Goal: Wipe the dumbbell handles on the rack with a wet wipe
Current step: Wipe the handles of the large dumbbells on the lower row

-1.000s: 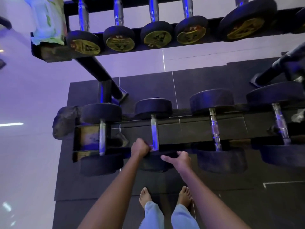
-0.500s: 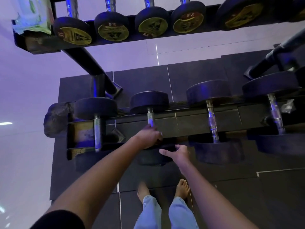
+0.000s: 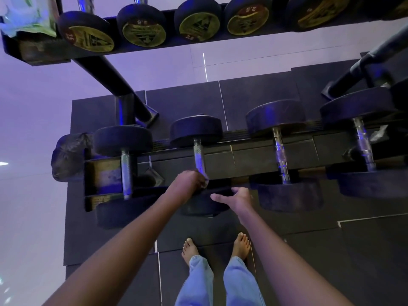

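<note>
On the lower rack shelf [image 3: 254,159] lie several black dumbbells with chrome handles. My left hand [image 3: 188,182] is curled round the near end of the second dumbbell's handle [image 3: 199,155]; a bit of pale wipe [image 3: 206,181] shows at my fingers. The near head of that dumbbell [image 3: 204,202] is under my right hand [image 3: 237,197], which rests on it with the thumb stretched left and fingers loose. The first dumbbell handle [image 3: 126,173] is to the left, the third handle [image 3: 280,155] to the right.
An upper shelf [image 3: 154,44] holds several small dumbbells with gold end plates, and a green-white wipes pack [image 3: 28,16] sits at its left end. A dark cloth bundle [image 3: 68,155] is at the lower shelf's left end. My bare feet [image 3: 216,248] stand on black floor mats.
My left hand slid up the handle half a second ago and is now back down at its near end. My right hand has stayed on the near head.
</note>
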